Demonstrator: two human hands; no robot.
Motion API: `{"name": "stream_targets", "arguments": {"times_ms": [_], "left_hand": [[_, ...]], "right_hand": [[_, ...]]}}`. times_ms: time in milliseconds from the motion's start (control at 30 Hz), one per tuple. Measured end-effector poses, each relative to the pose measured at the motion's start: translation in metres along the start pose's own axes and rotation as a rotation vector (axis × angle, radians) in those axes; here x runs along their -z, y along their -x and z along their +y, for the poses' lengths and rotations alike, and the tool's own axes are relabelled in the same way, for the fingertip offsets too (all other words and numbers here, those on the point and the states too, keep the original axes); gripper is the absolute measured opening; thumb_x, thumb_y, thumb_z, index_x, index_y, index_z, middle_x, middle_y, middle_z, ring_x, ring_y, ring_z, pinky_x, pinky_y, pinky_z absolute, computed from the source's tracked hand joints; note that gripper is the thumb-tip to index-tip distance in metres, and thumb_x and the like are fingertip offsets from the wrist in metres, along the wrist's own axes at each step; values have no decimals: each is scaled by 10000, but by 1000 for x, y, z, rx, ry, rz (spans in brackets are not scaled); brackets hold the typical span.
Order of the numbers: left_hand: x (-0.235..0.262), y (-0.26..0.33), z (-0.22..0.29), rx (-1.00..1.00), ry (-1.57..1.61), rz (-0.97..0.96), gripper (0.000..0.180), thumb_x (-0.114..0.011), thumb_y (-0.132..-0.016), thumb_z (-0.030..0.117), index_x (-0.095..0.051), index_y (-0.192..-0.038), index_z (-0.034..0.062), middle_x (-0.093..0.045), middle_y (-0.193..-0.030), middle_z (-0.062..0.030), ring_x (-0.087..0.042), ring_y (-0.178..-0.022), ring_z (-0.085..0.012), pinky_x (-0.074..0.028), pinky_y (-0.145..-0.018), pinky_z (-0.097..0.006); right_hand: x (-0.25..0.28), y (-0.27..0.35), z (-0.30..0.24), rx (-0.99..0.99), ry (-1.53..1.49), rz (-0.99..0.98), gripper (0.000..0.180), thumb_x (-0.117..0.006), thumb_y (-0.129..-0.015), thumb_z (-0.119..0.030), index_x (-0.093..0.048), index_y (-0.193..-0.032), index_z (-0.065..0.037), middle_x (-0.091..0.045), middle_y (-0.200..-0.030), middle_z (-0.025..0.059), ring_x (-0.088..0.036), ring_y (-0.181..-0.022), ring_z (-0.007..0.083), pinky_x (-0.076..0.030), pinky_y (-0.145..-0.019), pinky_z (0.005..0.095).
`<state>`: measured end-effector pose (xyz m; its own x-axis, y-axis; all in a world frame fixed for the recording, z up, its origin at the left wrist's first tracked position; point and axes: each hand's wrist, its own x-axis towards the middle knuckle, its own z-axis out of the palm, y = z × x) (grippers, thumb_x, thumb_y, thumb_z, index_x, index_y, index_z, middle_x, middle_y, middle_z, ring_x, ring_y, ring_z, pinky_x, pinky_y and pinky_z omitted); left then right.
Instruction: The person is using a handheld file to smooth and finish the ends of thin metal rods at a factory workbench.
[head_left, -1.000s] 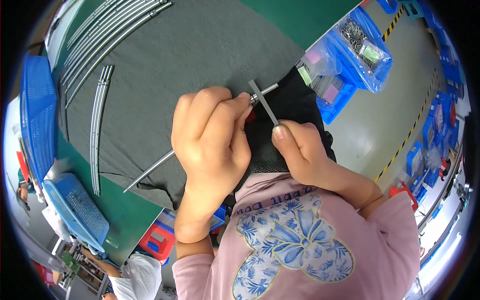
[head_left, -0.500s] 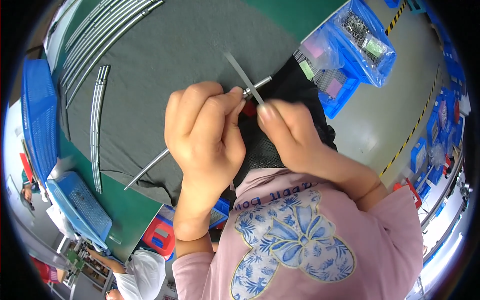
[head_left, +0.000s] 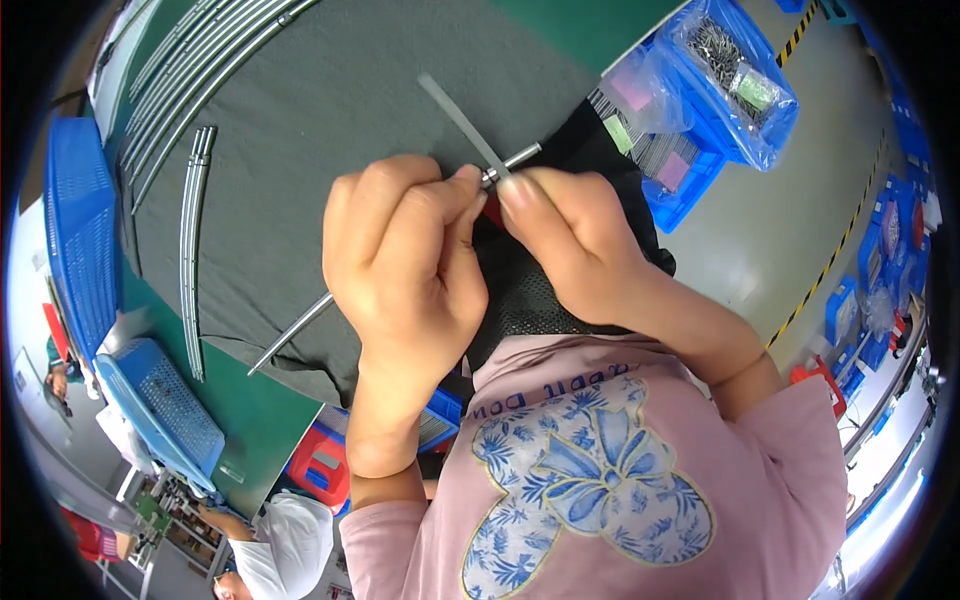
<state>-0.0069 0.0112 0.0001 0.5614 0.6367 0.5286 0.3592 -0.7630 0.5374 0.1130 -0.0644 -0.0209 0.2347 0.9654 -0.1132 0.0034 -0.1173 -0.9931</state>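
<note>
My left hand (head_left: 405,255) is closed round a slim metal rod (head_left: 292,333). One end of the rod sticks out past my fingertips to the upper right, the other slants down to the lower left. A flat grey metal strip that looks like a file (head_left: 457,117) is pinched in my right hand (head_left: 580,235). It lies across the rod just beyond my left fingertips, close to a groove or collar there. My right fingers hide the strip's near end. Beneath both hands are a grey cloth (head_left: 290,180) and a black mesh cloth (head_left: 540,300).
Several long metal rods (head_left: 190,270) lie on the cloth at the left. Blue baskets (head_left: 165,410) stand along the left edge. At the right, a blue bin (head_left: 755,145) holds small metal parts in plastic. A person in white (head_left: 295,545) sits at the lower left.
The strip has slid toward the upper left across the rod, my right hand moving with it. My left hand and the rod have shifted only slightly.
</note>
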Motion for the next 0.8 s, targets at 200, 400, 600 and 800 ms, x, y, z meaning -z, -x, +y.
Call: {"name": "stream_targets", "arguments": {"times_ms": [200, 400, 600, 800], "left_hand": [[-1, 0, 1, 7, 9, -4, 150, -671, -612, -48, -585, -712, 23, -535, -716, -68, -470, -600, -221, -373, -524, -305], [-3, 0, 1, 4, 17, 4, 153, -675, -609, -48, -583, -711, 20, -535, -716, -67, -465, -598, -220, -370, -524, -304], [-2, 1, 2, 16, 7, 4, 160, -676, -599, -45, -587, -713, 23, -535, -713, -67, -463, -596, -215, -368, -520, -301], [-3, 1, 1, -18, -12, 7, 151, -671, -604, -47, -586, -703, 29, -539, -720, -65, -467, -597, -214, -371, -518, -302]], "right_hand": [[8, 24, 9, -44, 95, -45, 279, -465, -904, -188, -512, -698, -7, -457, -507, 154, -495, -453, 331, -335, -422, 373], [2, 24, 10, -74, -31, -31, 290, -452, -913, -177, -503, -687, -3, -448, -501, 151, -464, -429, 294, -329, -426, 363], [-6, 1, -2, -99, -152, 1, 285, -445, -909, -164, -497, -685, 3, -434, -494, 149, -426, -411, 285, -320, -419, 360], [4, 23, 5, -74, 22, -52, 323, -404, -934, -182, -443, -665, -7, -413, -525, 62, -387, -462, 175, -300, -439, 308]]}}
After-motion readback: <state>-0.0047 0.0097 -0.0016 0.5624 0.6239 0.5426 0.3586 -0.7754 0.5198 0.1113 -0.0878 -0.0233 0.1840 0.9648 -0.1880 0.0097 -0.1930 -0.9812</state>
